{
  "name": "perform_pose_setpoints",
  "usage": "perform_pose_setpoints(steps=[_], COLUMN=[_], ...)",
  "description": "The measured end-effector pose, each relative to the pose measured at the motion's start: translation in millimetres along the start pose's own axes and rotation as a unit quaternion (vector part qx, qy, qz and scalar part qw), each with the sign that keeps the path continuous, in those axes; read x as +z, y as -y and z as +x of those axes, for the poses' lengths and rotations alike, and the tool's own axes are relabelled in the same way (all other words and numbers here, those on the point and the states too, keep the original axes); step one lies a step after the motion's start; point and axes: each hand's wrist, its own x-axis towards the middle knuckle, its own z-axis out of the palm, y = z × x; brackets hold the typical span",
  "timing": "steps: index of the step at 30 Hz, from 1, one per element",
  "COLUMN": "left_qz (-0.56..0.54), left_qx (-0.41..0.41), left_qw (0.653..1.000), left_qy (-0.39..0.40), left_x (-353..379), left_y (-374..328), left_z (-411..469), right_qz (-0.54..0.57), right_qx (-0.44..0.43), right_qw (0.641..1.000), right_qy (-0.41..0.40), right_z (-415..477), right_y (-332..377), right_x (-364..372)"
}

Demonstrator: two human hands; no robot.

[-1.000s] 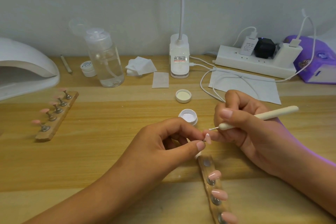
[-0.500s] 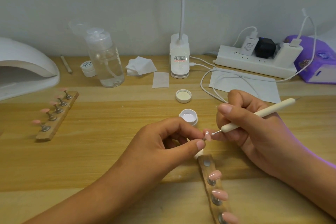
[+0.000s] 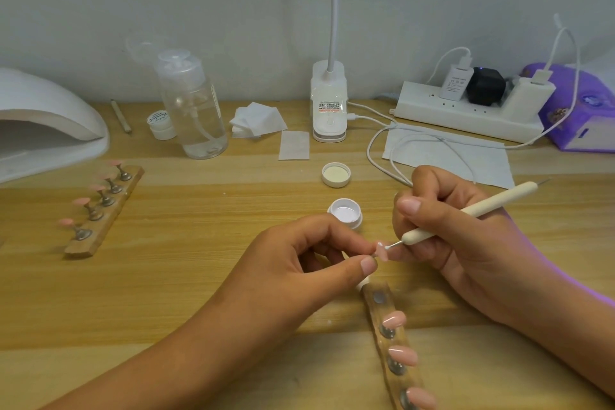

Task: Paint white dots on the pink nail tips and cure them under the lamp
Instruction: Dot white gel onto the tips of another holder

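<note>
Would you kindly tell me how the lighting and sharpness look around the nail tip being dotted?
Head view: light is soft and even, with faint shadows under the left hand and right hand; the nail tip and dotting tool read sharply; a purple tint edges the right forearm; the far-left holder looks slightly soft.

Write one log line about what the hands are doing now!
step: dotting white | left hand: pinches pink nail tip | right hand: holds dotting tool, point touching nail | paint pot: open
</note>
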Motion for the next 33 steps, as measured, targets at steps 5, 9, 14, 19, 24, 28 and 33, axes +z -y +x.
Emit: perform_pose_setpoints(steps=[5,9,14,19,24,28,33], left_qz=[0.000,0.001,0.005,0.006,0.002,0.004,0.003], left_qx=[0.000,0.000,0.000,0.003,0.002,0.003,0.003], left_qw=[1.000,1.000,1.000,1.000,1.000,1.000,1.000], left_qy=[-0.003,-0.002,-0.003,-0.002,-0.002,-0.002,-0.001], left_x=[0.4,0.3,0.3,-0.1,0.1,0.4,0.5], left_y=[0.0,-0.5,0.2,0.9,1.0,0.6,0.5], left_z=[0.1,0.1,0.1,-0.4,0.0,-0.2,0.0], right_qz=[-0.002,-0.004,-0.005,-0.005,-0.007,-0.009,-0.008], right_qx=[0.001,-0.001,-0.001,0.000,-0.003,-0.008,-0.008], right_qw=[1.000,1.000,1.000,1.000,1.000,0.999,0.999], right_qy=[0.003,0.008,0.011,0.017,0.022,0.033,0.035], right_z=[0.5,0.2,0.4,0.9,0.9,1.2,1.3], right_y=[0.3,-0.7,-0.8,-1.0,-0.9,-2.9,-2.9], right_x=[-0.1,0.0,-0.7,-1.0,-2.9,-3.8,-4.5])
